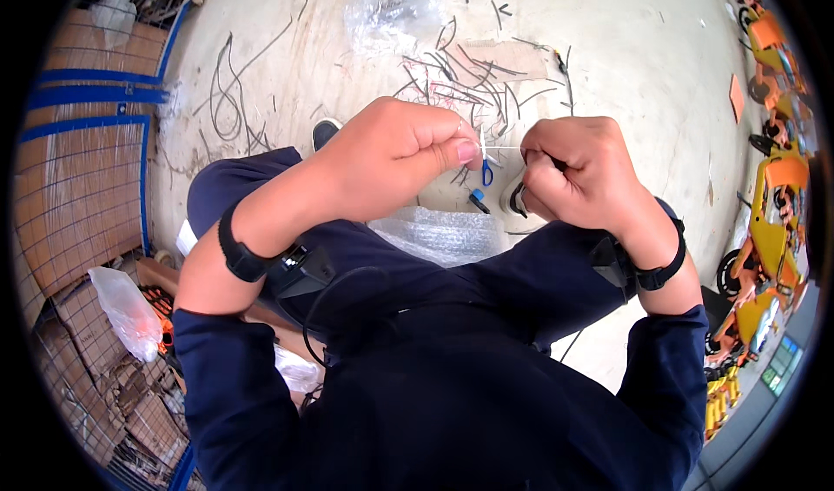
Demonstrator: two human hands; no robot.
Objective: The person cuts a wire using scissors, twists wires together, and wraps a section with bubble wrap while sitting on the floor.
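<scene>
Between my two closed hands a thin white wire (502, 148) is stretched level. My left hand (395, 148) pinches one end with thumb and forefinger. Wrapped into a fist, my right hand (578, 169) grips the other end, and its fingers hide what lies inside. Under the wire, on the floor, are scissors with a blue handle (487, 174). A small blue and black object (478, 199) lies just nearer to me, its kind unclear. Both hands are raised above my knees.
Cut black cables (469, 82) and a flat piece of cardboard (508, 61) litter the floor ahead. Clear plastic (395, 13) lies farther off, bubble wrap (439, 235) between my legs. A blue-framed mesh cage (95, 100) stands left; yellow and orange machines (773, 204) line the right.
</scene>
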